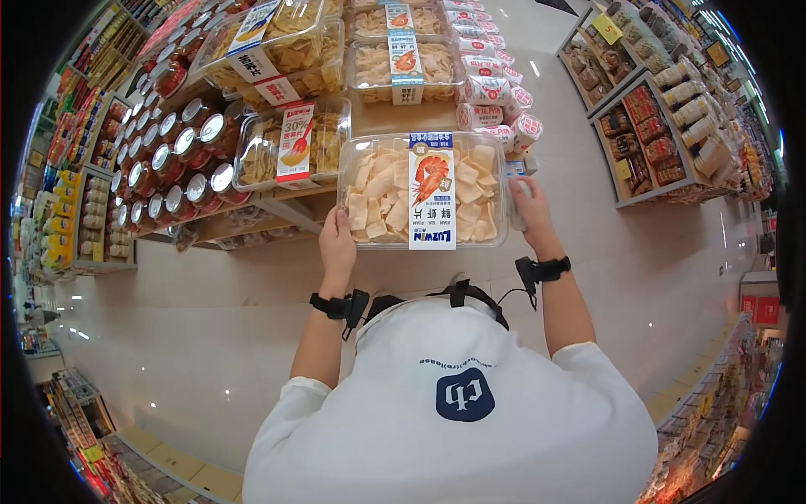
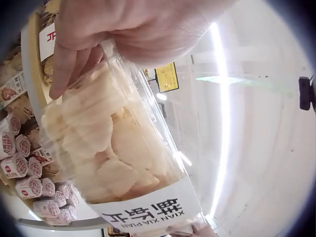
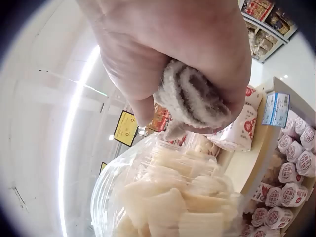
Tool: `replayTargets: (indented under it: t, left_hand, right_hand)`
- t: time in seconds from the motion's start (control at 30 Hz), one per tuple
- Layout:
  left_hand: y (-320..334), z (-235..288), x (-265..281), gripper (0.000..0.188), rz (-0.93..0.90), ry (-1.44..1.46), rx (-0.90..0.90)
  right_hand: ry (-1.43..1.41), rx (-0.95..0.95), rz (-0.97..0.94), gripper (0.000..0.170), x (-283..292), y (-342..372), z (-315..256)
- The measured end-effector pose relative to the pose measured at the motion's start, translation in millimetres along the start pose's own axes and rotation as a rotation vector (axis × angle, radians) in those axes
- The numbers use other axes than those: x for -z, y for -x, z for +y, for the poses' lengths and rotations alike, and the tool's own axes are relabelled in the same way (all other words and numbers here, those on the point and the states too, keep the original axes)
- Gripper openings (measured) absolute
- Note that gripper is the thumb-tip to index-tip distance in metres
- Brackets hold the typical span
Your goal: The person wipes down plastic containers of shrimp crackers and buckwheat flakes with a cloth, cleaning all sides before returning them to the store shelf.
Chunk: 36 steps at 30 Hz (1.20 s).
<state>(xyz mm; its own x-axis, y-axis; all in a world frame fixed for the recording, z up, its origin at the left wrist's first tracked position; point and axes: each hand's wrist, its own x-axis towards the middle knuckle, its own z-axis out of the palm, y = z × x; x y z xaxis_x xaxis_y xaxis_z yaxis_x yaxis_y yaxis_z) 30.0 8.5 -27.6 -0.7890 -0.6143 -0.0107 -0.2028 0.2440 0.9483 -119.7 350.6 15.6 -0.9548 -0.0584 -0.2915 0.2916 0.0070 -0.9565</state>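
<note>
In the head view, a clear plastic box of shrimp chips [image 1: 382, 193] is held level in front of the body, its white label with a shrimp picture on top. My left hand [image 1: 337, 249] grips the box's left end, fingers along its side in the left wrist view. At the right end is my right hand [image 1: 535, 217], holding a folded grey cloth [image 3: 195, 96] between thumb and fingers. That cloth is right at the box's end in the right wrist view, and the chips show through the lid below it.
Beyond the box is a wooden display table [image 1: 369, 118] with more chip boxes [image 1: 290, 143] on the left and stacked white paper-wrapped rolls [image 1: 491, 88] on the right. Rows of lidded jars [image 1: 189, 151] stand further left. Another shelf [image 1: 651, 126] of packaged goods is across the aisle.
</note>
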Motion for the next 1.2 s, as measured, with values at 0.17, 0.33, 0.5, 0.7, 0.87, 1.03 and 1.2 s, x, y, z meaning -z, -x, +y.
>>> replayTargets:
  t: [0.17,0.33,0.5,0.7,0.87,1.03,1.2]
  left_hand:
    - [6.5,3.0,0.6,0.043,-0.03,-0.005,0.058]
    - [0.0,-7.9,-19.5,0.044,0.027,-0.056,0.051]
    - [-12.1,3.8,-32.3,0.044,0.016,-0.072,0.097]
    - [-18.4,4.1,-41.5,0.043,0.086,-0.173,0.076]
    - [-30.4,22.3,-59.3,0.04,0.239,-0.129,-0.072]
    - [-63.0,51.1,-75.4,0.036,0.257,-0.027,0.072]
    - [-74.8,79.0,-126.3,0.036,0.359,0.082,0.034]
  right_hand:
    - [0.008,-0.034,0.009,0.038,28.9,28.0,8.5]
    - [-0.172,-0.11,-0.155,0.052,12.0,21.0,-5.6]
    - [0.395,0.084,-0.131,0.055,1.1,-22.6,5.7]
    - [0.251,0.025,-0.237,0.056,0.9,-56.3,-1.5]
    - [0.179,0.049,-0.209,0.051,11.3,-79.8,-14.6]
    - [-0.259,0.043,-0.142,0.061,-12.6,-96.9,-31.9]
    - [-0.218,0.158,-0.223,0.067,-66.6,-117.3,-28.8]
